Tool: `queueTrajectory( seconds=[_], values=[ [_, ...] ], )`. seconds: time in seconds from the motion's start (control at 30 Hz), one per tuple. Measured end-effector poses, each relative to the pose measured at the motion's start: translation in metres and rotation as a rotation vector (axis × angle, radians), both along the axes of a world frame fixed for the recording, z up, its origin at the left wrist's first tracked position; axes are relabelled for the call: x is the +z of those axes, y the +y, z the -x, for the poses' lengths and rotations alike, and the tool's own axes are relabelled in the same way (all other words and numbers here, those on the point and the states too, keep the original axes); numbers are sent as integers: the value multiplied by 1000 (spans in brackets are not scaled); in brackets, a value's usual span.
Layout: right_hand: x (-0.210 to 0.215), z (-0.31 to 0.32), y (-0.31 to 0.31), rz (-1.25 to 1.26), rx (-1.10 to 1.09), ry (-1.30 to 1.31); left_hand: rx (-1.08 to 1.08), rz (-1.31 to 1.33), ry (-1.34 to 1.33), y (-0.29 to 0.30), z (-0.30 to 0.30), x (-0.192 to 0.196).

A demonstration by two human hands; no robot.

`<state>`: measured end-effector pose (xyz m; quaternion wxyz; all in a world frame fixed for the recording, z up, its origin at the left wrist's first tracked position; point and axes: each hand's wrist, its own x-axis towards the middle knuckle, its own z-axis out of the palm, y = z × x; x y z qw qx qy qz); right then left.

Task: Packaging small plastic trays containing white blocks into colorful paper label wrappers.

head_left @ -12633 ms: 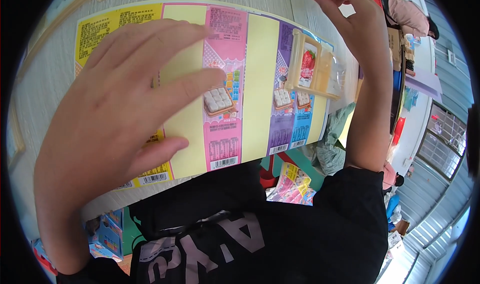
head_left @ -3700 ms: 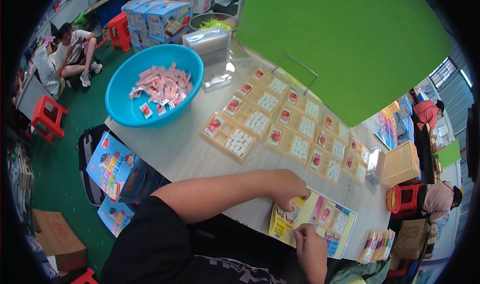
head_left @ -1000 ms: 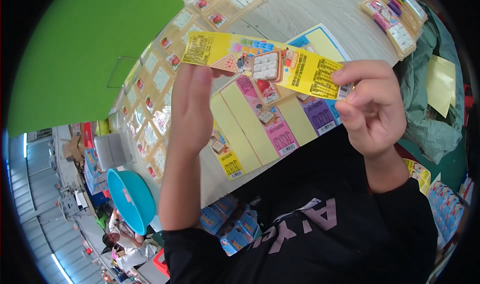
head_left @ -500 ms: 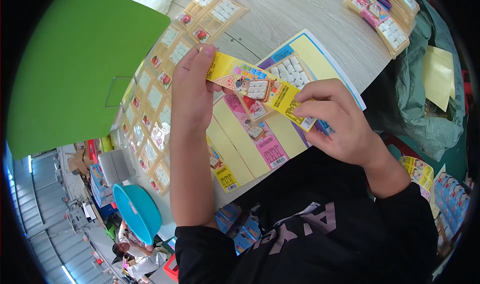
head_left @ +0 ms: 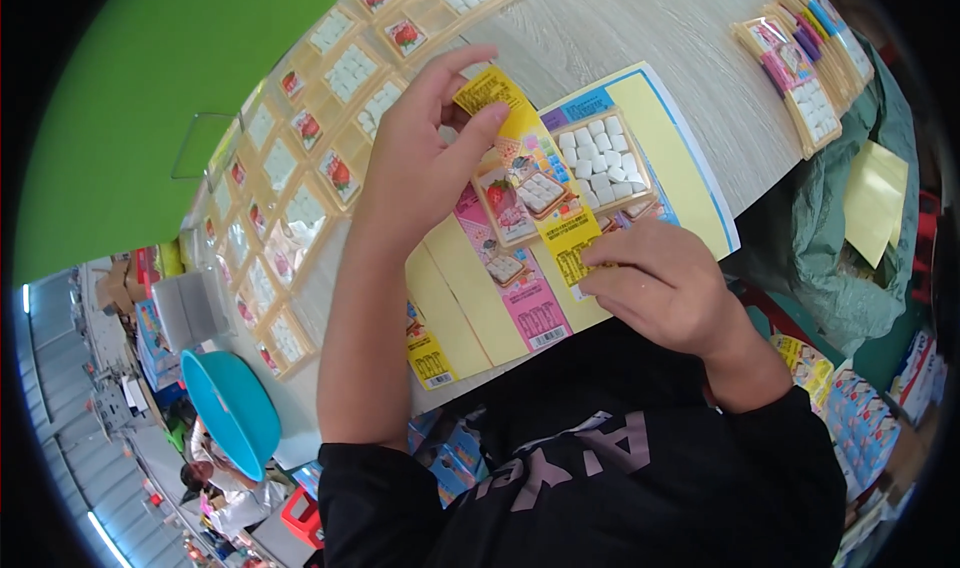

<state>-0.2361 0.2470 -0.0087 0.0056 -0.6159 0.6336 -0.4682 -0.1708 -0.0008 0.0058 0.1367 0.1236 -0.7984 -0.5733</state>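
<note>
A yellow printed card strip (head_left: 568, 230) lies slantwise across a clear-topped tan tray (head_left: 648, 173). The tray holds small white marshmallow-like pieces (head_left: 603, 156) on one side and a strawberry-printed card (head_left: 507, 205) on the other. At the strip's far end is my left hand (head_left: 425, 148), its thumb on the edge and its fingers partly hidden behind; the index finger sticks out past the end. My right hand (head_left: 672, 286) pinches the near end between thumb and fingers. Under the tray are a pale yellow printed sheet (head_left: 680, 153) and a pink printed strip (head_left: 530, 303).
Rows of similar filled trays (head_left: 350, 73) cover the table's left side. More trays stand stacked (head_left: 805, 83) at the far right, beside a green plastic bag (head_left: 860, 288). A turquoise basin (head_left: 232, 413) is at lower left, with another person (head_left: 215, 473) beyond.
The yellow strip has come down from above the tray and turned steeper, now lying across it. My left hand's fingers have loosened and spread; my right hand still pinches the near end.
</note>
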Motion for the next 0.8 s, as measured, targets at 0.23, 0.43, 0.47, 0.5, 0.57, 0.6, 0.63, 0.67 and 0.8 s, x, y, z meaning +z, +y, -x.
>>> queueTrajectory(
  seconds=[0.23, 0.43, 0.47, 0.5, 0.57, 0.6, 0.63, 0.67, 0.8],
  values=[
    [-13, 1, -7, -24, -4, 166, 39, 353, -26, 3, 2, -5],
    [-16, 2, -8, -33, 13, 208, 18, 571, 67, 4, 3, -9],
    [-16, 2, -8, -31, 19, 221, 22, 581, 93, 3, 3, -11],
    [-17, 2, -7, -32, 25, 221, 28, 579, 91, 3, 4, -12],
    [-17, 0, -7, -37, 2, 236, 18, 634, 124, 4, 4, -14],
    [-18, 0, -7, -36, 6, 235, 21, 634, 122, 5, 4, -14],
    [-17, 0, -7, -37, -1, 241, 18, 633, 110, 5, 5, -13],
    [-17, 0, -6, -37, -7, 247, 16, 632, 98, 5, 5, -13],
    [-16, -2, -6, -35, -19, 247, 1, 712, 108, 5, 4, -15]
  ],
)
